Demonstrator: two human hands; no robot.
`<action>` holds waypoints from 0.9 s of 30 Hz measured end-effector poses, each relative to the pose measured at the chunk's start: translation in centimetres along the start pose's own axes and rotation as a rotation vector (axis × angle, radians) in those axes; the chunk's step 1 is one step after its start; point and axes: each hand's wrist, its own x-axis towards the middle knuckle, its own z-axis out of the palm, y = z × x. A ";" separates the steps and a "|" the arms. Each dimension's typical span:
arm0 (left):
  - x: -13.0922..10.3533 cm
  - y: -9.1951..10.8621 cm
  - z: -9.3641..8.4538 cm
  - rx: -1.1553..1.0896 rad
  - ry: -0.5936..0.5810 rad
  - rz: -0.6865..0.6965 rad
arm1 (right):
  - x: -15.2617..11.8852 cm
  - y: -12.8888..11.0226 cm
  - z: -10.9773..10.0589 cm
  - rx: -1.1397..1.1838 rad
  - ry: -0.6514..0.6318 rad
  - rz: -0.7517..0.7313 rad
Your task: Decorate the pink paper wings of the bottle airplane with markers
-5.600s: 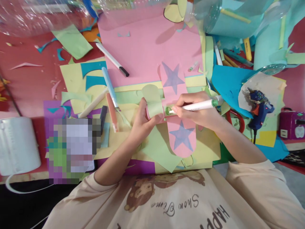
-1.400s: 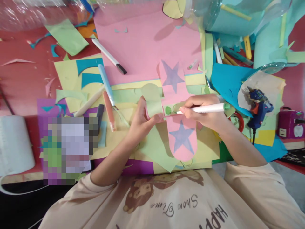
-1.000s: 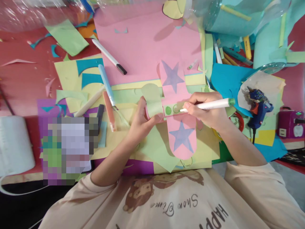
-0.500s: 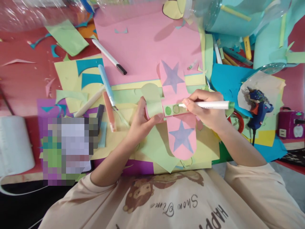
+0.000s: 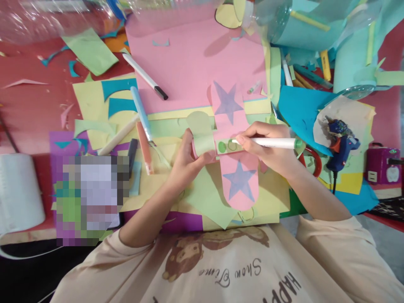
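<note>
My right hand (image 5: 268,147) grips a white felt-tip marker (image 5: 277,143) with a green end. Its tip rests at a green circle outline on a pale green strip (image 5: 241,146), beside a filled green circle (image 5: 222,147). The strip crosses the middle of a pink paper cutout (image 5: 234,130) with rounded ends and a purple-blue star on each end. My left hand (image 5: 192,158) holds the left part of the cutout, faced with pale green paper (image 5: 202,134), between thumb and fingers.
Left of the cutout lie a blue marker (image 5: 140,113), an orange marker (image 5: 144,147) and a white pen (image 5: 143,75). A blue glue gun (image 5: 342,145) sits at the right, near a purple box (image 5: 383,165). Plastic bottles (image 5: 353,63) and paper scraps surround the work.
The marker tip has shifted slightly left along the circle, and more green shows on its left side. My left hand keeps its hold.
</note>
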 end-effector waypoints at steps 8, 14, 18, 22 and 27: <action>0.0 -0.3 -0.3 0.056 -0.019 0.010 | 0.0 0.0 -0.1 0.068 -0.054 -0.019; 0.0 -0.3 -0.3 0.063 -0.018 0.006 | 0.2 -0.1 -0.4 0.063 -0.107 -0.015; 0.0 -0.4 -0.3 0.066 -0.014 0.008 | 0.1 -0.1 -0.4 0.079 -0.104 -0.018; 0.0 -0.3 -0.3 0.052 -0.012 0.001 | 0.0 -0.1 -0.2 0.115 -0.089 0.004; 0.1 -0.3 -0.3 0.062 -0.011 0.012 | 0.0 -0.1 0.0 0.016 -0.027 0.013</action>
